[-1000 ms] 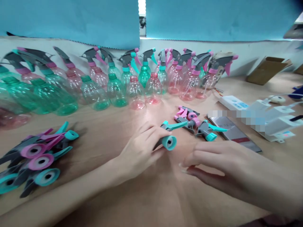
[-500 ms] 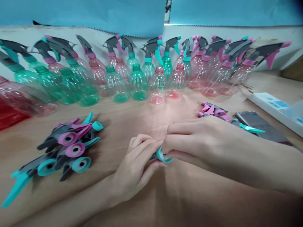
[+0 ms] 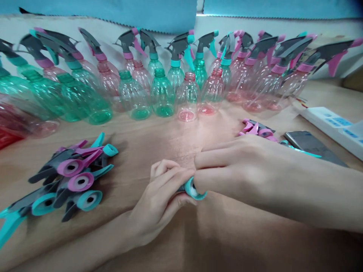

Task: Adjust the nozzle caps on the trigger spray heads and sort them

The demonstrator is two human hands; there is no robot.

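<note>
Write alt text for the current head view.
The left hand holds a grey-and-turquoise spray head over a table, the right hand at its open collar. A pile of spray heads lies left; green and pink bottles, some topped, some open, line the back.

Tan table [image 3: 136, 136], bottles [image 3: 187, 96], spray heads [image 3: 76, 180], power strip [image 3: 321, 119]

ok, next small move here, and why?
Probably a slight push by the right hand into the turquoise collar: its fingers are right at the collar, and the left hand grips the spray head just behind. Contact is hidden, so that's tentative.
</note>
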